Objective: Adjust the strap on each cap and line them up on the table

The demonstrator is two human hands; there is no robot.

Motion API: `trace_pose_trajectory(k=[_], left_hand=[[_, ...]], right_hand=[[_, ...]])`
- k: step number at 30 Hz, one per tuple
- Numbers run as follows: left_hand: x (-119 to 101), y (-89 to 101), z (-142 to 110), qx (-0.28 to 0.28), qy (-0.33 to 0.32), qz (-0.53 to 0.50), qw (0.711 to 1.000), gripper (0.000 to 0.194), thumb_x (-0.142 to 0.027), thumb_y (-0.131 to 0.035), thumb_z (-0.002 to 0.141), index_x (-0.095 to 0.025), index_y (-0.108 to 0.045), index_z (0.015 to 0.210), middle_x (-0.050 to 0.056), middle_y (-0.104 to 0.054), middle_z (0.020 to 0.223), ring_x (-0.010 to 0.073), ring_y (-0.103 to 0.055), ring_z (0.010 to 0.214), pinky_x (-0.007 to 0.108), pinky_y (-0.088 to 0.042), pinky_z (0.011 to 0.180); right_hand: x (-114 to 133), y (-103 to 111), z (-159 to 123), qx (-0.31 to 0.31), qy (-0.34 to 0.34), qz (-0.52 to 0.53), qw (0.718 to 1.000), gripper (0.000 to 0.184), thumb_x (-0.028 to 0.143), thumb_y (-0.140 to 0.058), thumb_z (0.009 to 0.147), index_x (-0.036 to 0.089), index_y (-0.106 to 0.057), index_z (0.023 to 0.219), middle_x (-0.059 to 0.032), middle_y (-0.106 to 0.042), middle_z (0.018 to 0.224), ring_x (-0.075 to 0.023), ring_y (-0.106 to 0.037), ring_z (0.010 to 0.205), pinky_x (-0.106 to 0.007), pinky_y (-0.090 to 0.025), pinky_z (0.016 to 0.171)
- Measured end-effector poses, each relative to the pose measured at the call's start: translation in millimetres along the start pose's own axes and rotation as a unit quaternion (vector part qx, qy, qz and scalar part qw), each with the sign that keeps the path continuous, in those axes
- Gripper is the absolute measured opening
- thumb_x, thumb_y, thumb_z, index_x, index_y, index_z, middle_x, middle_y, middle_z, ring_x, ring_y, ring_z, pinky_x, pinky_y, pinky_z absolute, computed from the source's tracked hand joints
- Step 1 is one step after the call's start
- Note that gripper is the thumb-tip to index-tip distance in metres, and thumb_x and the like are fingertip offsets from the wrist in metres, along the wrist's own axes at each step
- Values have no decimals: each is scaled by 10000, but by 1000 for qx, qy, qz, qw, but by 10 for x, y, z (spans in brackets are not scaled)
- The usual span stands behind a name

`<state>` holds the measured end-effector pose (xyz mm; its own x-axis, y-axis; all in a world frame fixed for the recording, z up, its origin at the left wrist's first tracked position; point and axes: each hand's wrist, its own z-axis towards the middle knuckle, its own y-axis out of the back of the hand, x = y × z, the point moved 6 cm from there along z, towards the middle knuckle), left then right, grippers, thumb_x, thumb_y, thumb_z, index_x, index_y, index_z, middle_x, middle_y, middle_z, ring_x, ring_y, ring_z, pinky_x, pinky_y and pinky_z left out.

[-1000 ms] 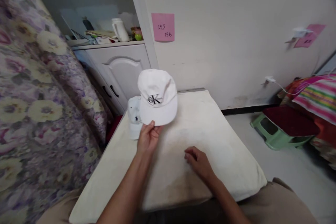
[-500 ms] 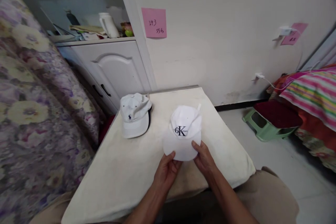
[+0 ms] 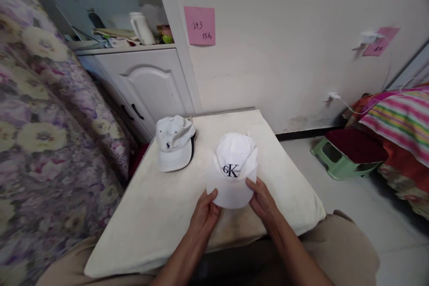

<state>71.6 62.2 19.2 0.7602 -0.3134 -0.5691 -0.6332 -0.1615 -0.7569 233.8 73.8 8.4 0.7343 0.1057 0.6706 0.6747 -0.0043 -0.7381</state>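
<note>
A white baseball cap [image 3: 236, 154] with dark lettering on its front is held over the table [image 3: 144, 223], brim toward me. My left hand [image 3: 205, 211] pinches the brim's left edge, thumb on top and fingers beneath. On the brim's right side my right hand [image 3: 263, 197] grips in the same way. The fingers under the brim are partly hidden. To the left on the table sits a pale cap [image 3: 174, 143] with a small dark emblem, a darker cap partly showing behind it.
Floral curtain [image 3: 43, 143] hangs along the left, beside a white cabinet [image 3: 147, 85] with a white jug [image 3: 142, 28] on its shelf. A pink note [image 3: 201, 26] is on the wall. At right stand a green stool [image 3: 330, 156] and a striped cloth [image 3: 398, 111].
My left hand has shifted left along the brim, so my hands are farther apart. The brim has come slightly closer to me. The other caps stay put; the view has moved a little.
</note>
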Motion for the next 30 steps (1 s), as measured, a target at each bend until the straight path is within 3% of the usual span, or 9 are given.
trace_pose_trajectory(k=[4, 11, 15, 18, 22, 27, 30], left_hand=[[-21, -6, -25, 22, 1, 2, 1000, 460, -6, -715, 757, -227, -673, 1158, 70, -770, 1084, 255, -733, 974, 332, -606, 814], [-232, 35, -12, 9, -9, 38, 999, 427, -66, -732, 743, -126, -666, 1161, 131, -786, 979, 294, -749, 908, 405, -604, 845], [-370, 94, 5, -12, -19, 27, 999, 285, -97, -703, 777, -126, -700, 1060, 116, -792, 927, 293, -749, 907, 407, -604, 852], [-411, 143, 14, -45, 5, 6, 999, 163, -146, -669, 824, -120, -710, 979, 107, -793, 865, 295, -749, 900, 415, -602, 858], [-424, 150, 16, -49, 35, 0, 998, 172, -193, -652, 855, -110, -712, 992, 111, -789, 830, 296, -750, 869, 423, -603, 836], [-453, 161, -14, -36, -14, 30, 999, 135, -98, -720, 775, -120, -716, 908, 61, -779, 773, 210, -736, 672, 336, -608, 764], [-443, 115, -44, -8, -21, 54, 998, 188, -83, -753, 738, -122, -715, 918, 67, -780, 801, 208, -737, 692, 300, -604, 722]], right_hand=[[-8, 1, -6, 9, -3, -6, 1000, 417, 349, -807, 731, 167, -672, 1081, -84, -778, 1005, -294, -714, 970, -417, -562, 850], [-35, -63, -59, 53, -33, -49, 997, 457, 365, -814, 716, 155, -690, 1102, -91, -777, 991, -248, -725, 834, -364, -550, 796], [-50, -104, -86, 77, -46, -55, 994, 459, 362, -819, 704, 155, -692, 1093, -87, -779, 973, -238, -721, 815, -350, -550, 776], [-52, -129, -103, 96, -50, -56, 993, 425, 348, -803, 725, 156, -693, 1088, -87, -778, 975, -231, -718, 822, -337, -547, 776], [-64, -146, -124, 122, -58, -55, 989, 377, 324, -801, 732, 157, -698, 1054, -81, -779, 963, -224, -721, 814, -327, -547, 774], [-68, -109, -123, 102, -68, -37, 992, 424, 365, -791, 750, 155, -673, 1098, -99, -775, 971, -252, -732, 836, -381, -556, 807], [-40, -89, -119, 79, -59, -22, 995, 387, 386, -767, 777, 163, -673, 1078, -105, -777, 961, -283, -734, 882, -422, -564, 814]])
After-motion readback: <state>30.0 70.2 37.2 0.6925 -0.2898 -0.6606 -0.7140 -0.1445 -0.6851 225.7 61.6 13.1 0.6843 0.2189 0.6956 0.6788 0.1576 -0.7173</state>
